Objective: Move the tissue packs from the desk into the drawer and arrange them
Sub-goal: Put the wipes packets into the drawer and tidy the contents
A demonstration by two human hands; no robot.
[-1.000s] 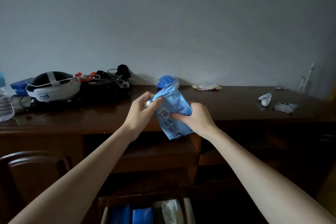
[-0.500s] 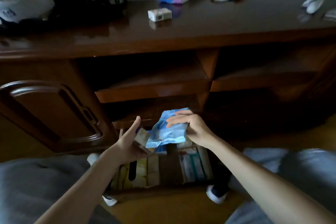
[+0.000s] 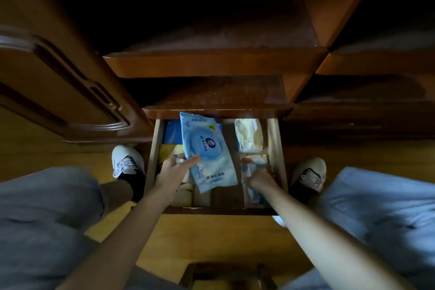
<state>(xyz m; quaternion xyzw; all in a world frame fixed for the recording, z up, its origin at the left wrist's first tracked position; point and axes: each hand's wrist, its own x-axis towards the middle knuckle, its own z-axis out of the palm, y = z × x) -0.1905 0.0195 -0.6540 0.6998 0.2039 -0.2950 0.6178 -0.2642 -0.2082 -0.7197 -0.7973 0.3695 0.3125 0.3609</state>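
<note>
Seen from above, looking straight down into the open pale-wood drawer (image 3: 275, 148) under the dark brown wooden bench (image 3: 211, 63). Left hand (image 3: 175, 172) reaching forward from a straight forearm, palm turned inward, thumb across the front of the light blue soft plastic wet-tissue pack with a round blue lid (image 3: 207, 150), other fingers behind it: a closed grip on the pack's left edge. Pack held tilted, upper end toward the drawer's back, hanging over the middle of the drawer above the other contents. Darker blue flat packs (image 3: 173, 133) lying at the back left, a crumpled pale yellowish-white pack (image 3: 248, 135) at the back right. Right hand (image 3: 260, 178) reaching down into the drawer's right side, knuckles up, fingers curled among small items there; cannot tell whether anything is gripped. White sneakers (image 3: 126, 160) on the yellow wooden floor (image 3: 211, 238) either side.
</note>
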